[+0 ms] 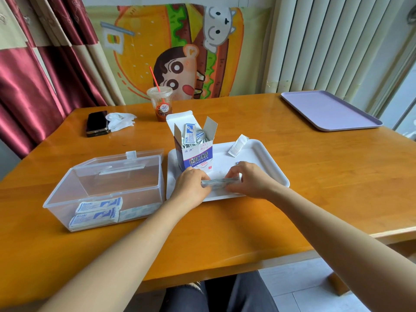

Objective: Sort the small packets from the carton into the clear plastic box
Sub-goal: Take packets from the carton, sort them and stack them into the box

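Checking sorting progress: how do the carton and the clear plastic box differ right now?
The carton is opaque printed card standing upright on the white tray; the clear plastic box is see-through, low and wide, on the table. Loose packets stick up jumbled in the carton; stacked packets lie flat in the box. Both are open and hold packets.

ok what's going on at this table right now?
A person grips a small stack of packets between the left hand and right hand over the white tray. The open carton stands on that tray, more packets inside. The clear plastic box beside it, lid up, already holds a few stacks.
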The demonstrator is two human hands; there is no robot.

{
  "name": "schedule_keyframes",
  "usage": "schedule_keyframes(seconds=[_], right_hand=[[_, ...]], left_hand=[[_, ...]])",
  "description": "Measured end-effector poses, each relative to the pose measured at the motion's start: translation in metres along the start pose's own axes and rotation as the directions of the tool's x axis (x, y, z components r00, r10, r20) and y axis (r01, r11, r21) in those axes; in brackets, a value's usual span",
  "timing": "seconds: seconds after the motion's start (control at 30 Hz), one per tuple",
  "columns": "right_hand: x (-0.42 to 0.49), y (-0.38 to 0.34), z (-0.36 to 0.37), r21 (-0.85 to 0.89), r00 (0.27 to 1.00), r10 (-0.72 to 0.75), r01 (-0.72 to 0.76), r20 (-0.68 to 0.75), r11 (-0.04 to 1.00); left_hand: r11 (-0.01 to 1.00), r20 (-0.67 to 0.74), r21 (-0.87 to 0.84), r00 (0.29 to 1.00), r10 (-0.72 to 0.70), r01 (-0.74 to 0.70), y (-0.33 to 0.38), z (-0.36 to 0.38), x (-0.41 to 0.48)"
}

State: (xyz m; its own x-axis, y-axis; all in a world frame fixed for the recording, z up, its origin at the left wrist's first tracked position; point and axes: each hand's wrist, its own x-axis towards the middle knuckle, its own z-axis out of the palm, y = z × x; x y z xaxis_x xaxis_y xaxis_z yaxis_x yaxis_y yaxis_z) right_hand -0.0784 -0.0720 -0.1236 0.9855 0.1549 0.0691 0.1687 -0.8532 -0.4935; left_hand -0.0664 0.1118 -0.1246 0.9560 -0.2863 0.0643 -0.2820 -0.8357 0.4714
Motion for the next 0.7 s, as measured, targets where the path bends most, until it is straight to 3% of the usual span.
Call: schedule_keyframes(seconds=[0.23, 0.47, 0.57, 0.7], right_hand=[[0.003, -0.001, 0.001, -0.100, 0.996, -0.085, 0.083, -0.015, 0.991], [-0.007, -0.020, -0.020, -0.008, 0.980, -0.198, 0.198, -0.011, 0.980], [-0.010, -0.039, -0.029, 0.024, 0.970, -0.242, 0.242, -0.005, 0.970], [-0.010, -0.078, -0.033, 0.062, 0.952, -0.304, 0.306, -0.047, 0.950]], left_hand=[[0.999, -0.004, 0.026, 1.000, 0.026, -0.025, 0.005, -0.002, -0.001], [0.997, -0.041, -0.008, 0.996, 0.079, -0.079, 0.011, -0.031, -0.012], [0.990, -0.082, 0.054, 0.988, 0.131, -0.127, 0.011, -0.052, -0.021], [0.993, -0.115, 0.075, 0.988, 0.103, -0.095, 0.002, -0.087, -0.038]])
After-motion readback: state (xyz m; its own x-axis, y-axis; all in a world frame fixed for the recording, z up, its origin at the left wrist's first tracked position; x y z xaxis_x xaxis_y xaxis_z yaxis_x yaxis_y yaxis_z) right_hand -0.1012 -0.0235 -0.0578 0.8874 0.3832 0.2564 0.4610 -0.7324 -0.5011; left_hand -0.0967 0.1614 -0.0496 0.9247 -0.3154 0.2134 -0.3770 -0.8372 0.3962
